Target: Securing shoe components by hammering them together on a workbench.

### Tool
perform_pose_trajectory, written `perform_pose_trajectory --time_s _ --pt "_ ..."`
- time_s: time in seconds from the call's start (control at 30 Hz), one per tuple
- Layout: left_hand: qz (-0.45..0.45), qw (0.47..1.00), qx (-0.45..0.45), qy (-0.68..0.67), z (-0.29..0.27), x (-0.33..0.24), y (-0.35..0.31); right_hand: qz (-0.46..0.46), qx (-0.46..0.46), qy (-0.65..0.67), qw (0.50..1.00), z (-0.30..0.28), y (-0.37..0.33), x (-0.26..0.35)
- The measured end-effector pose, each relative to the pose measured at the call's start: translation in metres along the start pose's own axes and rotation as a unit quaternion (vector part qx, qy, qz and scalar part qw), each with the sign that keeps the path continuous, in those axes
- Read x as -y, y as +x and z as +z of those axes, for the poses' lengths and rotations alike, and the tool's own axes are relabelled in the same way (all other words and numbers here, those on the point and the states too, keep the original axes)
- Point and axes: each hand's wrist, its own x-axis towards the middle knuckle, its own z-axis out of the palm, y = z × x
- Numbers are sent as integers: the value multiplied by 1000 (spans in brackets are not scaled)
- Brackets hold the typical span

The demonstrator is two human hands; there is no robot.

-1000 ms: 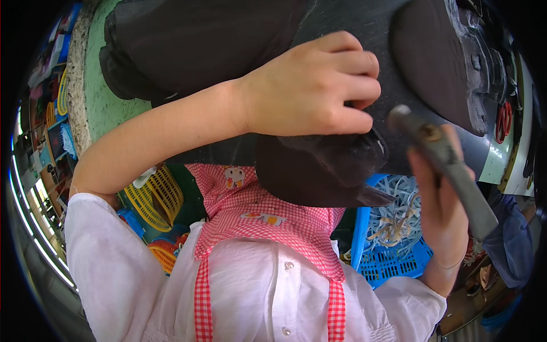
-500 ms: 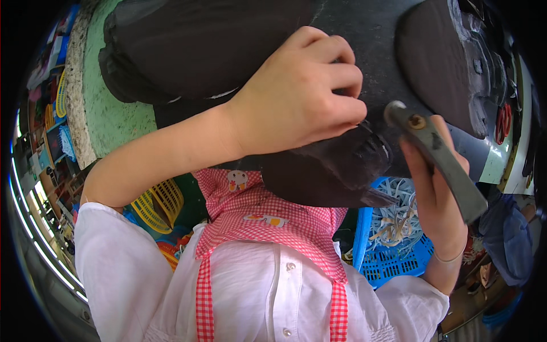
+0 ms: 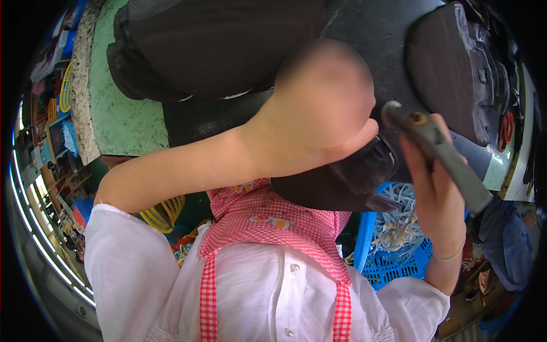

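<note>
My right hand (image 3: 436,194) is closed round the handle of a hammer, whose grey metal head (image 3: 450,157) faces up, with its rounded face towards the left hand. My left hand (image 3: 325,102) reaches across over the black work surface (image 3: 356,25). A round blur covers most of its fingers, so their grip cannot be made out; one finger shows at the lower right edge. Just below this hand lies a dark, leather-like piece (image 3: 322,185), its curved edge overhanging towards my apron. The hammer is apart from that piece.
Dark stacked pieces lie at the upper left (image 3: 211,45) and the right (image 3: 444,68). Red scissor-like handles (image 3: 505,131) sit beyond the right stack. Below the surface stands a blue basket (image 3: 393,268) with pale strips. A yellow basket (image 3: 165,214) is under my left arm.
The whole view has shifted slightly. My left hand has moved a little right and down, and its fingers, curled before, are now blurred. The hammer stays in my right hand, nearly still.
</note>
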Motion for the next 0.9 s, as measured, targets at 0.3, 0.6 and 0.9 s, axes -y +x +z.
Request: perform_pose_trajectory --time_s 0.3,0.6,0.9 --pt "-124 991 -35 -29 -4 3 -16 14 48 7 999 1 -2 8" --pt "-119 992 -42 -15 5 -14 -20 27 56 -21 998 3 2 6" --pt "-160 987 11 -19 -1 -41 -26 -153 34 -183 970 -2 -1 2"
